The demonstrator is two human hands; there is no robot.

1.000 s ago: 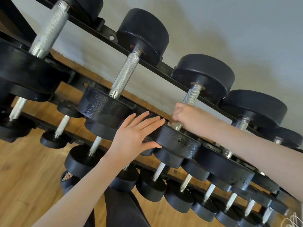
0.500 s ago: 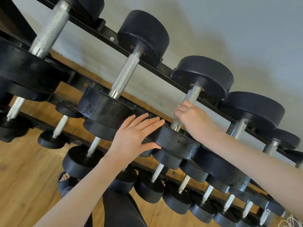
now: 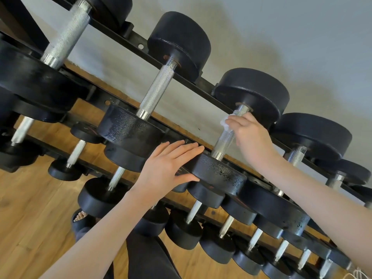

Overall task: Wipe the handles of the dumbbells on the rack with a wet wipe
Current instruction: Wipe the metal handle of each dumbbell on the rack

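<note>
Pinching a white wet wipe (image 3: 225,123) against the knurled steel handle (image 3: 225,137), the fingers (image 3: 234,122) of my right hand (image 3: 250,137) are curled round the upper part of that bar, close under the dumbbell's far head (image 3: 253,93). I can see a small fold of the wipe poking out past the fingertips on the left side of the bar; the rest of it is hidden inside the grip. Below the hand the bare handle runs down to the near head (image 3: 218,174), a black disc with a speckled, shiny face.

My left hand (image 3: 167,168) lies flat with straight fingers (image 3: 187,149) over the front rail of the rack (image 3: 120,40) just left of that near head, the thumb touching the disc's lower edge; it holds nothing.

This dumbbell sits on the top tier, third from the left among those I can see. To its left a larger dumbbell (image 3: 157,91) rests on the same rails, and beyond it another at the frame's edge. To the right further ones follow, partly covered by my right forearm. Lower tiers carry rows of smaller dumbbells with short pale handles. Behind the rack is a grey wall (image 3: 281,37); under it a wooden floor (image 3: 30,218), where a foot in a dark slipper (image 3: 80,216) shows
</note>
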